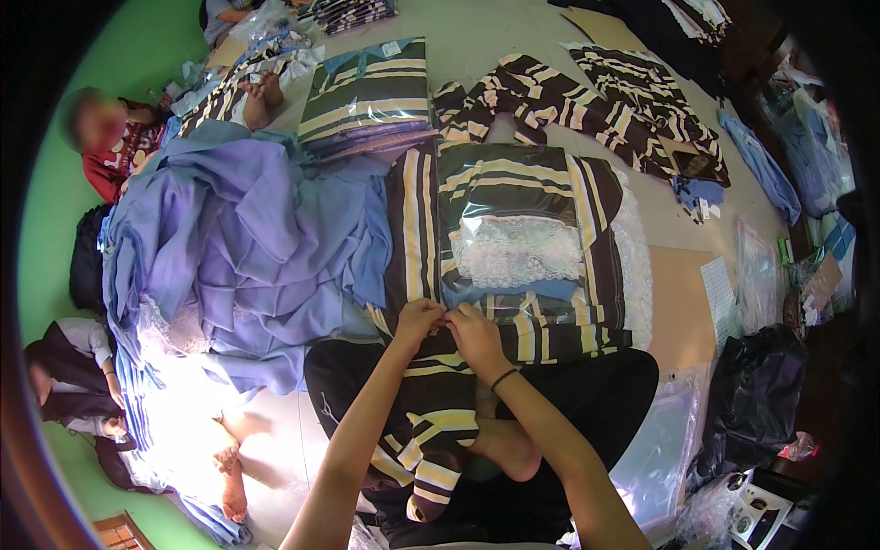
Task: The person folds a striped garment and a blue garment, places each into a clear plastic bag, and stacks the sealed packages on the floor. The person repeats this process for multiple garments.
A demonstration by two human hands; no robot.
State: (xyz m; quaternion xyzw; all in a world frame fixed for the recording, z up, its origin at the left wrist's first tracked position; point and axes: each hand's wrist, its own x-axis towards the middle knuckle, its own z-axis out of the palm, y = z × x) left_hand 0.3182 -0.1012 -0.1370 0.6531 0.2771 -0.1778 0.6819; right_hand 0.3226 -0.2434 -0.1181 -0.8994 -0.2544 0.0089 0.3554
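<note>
A clear packet point(518, 243) is laid on striped cloth point(417, 220); toward the cloth's near left corner, left hand point(420, 319) and right hand point(475, 337) are met, fingertips pinched, what is gripped unclear. Likely light, soft and slippery, the packet is best supported by both sides.

Black trousers point(596, 390); bare forearms point(353, 445); thin dark band point(503, 377), right wrist point(496, 368).

From my remote feed I see dark brown, yellow and cream stripes on the folded garment point(415, 229), white patterned lace point(518, 255), plain periwinkle blue on the heaped fabric point(243, 225), tan cardboard point(680, 302), a black plastic bag point(756, 394) and a green wall point(48, 229).
</note>
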